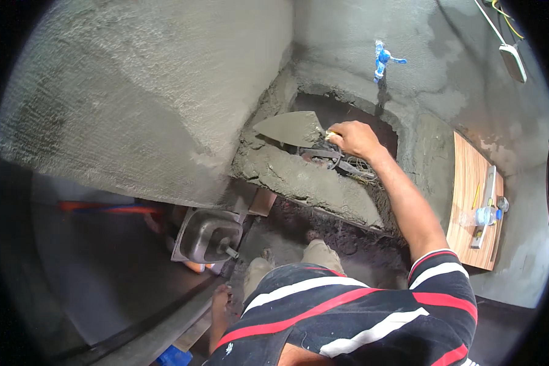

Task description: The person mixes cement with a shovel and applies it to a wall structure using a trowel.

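My right hand (355, 139) is closed round the handle of a pointed trowel (290, 128). The trowel's broad grey blade points left over a rough counter of wet mortar (323, 183). Behind and right of the blade, a dark rectangular opening (341, 108) shows in the counter. Under the hand, in that opening, lie dark straps and a tangle of thin wire (355, 169). My left hand (221, 297) hangs low beside my body, apart from the counter; its fingers are too small and dim to make out.
A blue tap (381, 61) sticks out of the back wall. On the right, a wood-grain board (470, 247) bears a plastic bottle (483, 216) and a level-like bar. A metal sink (204, 235) stands low on the left, near a blurred orange-red bar (110, 207). A white device (512, 63) hangs upper right.
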Available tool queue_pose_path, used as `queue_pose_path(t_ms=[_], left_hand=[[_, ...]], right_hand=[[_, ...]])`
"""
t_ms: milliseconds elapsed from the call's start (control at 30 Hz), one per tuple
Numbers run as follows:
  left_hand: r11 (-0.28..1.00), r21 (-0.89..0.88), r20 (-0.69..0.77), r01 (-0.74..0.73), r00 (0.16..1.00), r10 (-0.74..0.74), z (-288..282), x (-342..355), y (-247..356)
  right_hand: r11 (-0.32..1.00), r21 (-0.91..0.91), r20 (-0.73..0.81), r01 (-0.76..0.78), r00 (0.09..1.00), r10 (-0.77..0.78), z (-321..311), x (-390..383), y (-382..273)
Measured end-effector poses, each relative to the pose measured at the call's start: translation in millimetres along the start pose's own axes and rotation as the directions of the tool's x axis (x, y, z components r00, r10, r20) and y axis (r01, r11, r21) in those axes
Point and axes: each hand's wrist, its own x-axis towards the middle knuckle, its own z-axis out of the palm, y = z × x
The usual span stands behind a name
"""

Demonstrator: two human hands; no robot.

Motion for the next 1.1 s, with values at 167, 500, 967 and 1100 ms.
queue_pose_path(t_ms=[167,500,967,1100], left_hand=[[0.992,0.107,0.017,0.062,0.998,-0.064,13,9,-35],[0.994,0.078,-0.159,0.081,0.985,-0.068,43,-23,-39],[0.992,0.102,-0.160,0.076,0.985,-0.059,33,-34,-31],[0.987,0.076,-0.155,0.140,0.980,-0.127,26,-26,-21]], right_hand=[[0.993,-0.097,0.009,0.059,0.998,-0.058,7,35,28],[0.971,-0.226,-0.016,-0.081,0.997,0.079,0,105,84],[0.957,0.004,-0.084,-0.291,0.953,0.291,16,156,127],[0.988,-0.025,0.266,-0.156,0.951,0.156,15,180,138]])
